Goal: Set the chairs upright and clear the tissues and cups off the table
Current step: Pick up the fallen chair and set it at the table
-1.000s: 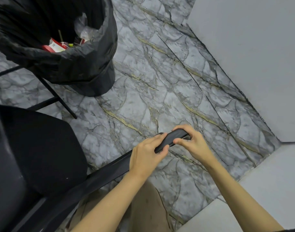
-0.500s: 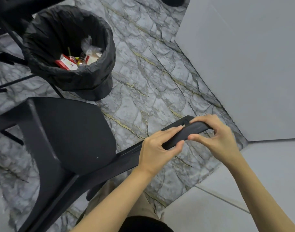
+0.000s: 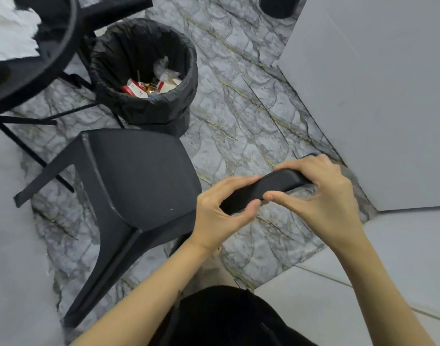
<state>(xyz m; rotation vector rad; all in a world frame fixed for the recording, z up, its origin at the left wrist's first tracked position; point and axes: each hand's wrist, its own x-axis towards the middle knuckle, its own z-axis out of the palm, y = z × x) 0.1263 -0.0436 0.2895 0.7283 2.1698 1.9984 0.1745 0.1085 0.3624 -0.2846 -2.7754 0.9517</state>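
Observation:
A black plastic chair (image 3: pixel 139 176) stands in front of me with its seat facing up and two legs showing at the left and bottom. My left hand (image 3: pixel 219 213) and my right hand (image 3: pixel 321 196) both grip the top edge of the chair's backrest (image 3: pixel 268 188), side by side. At the top left is the round black table (image 3: pixel 26 78), and a white tissue (image 3: pixel 12 38) lies on it. No cups are in view.
A bin with a black liner (image 3: pixel 144 71) holds red-and-white packaging and stands just beyond the chair. Grey walls (image 3: pixel 376 96) close in on the right. The floor is grey marble-patterned. Another dark object (image 3: pixel 278 6) sits at the top edge.
The chair has swung up from tilted to upright, its seat now fully in view. Both hands rose with the backrest, and the bin and table came into sight.

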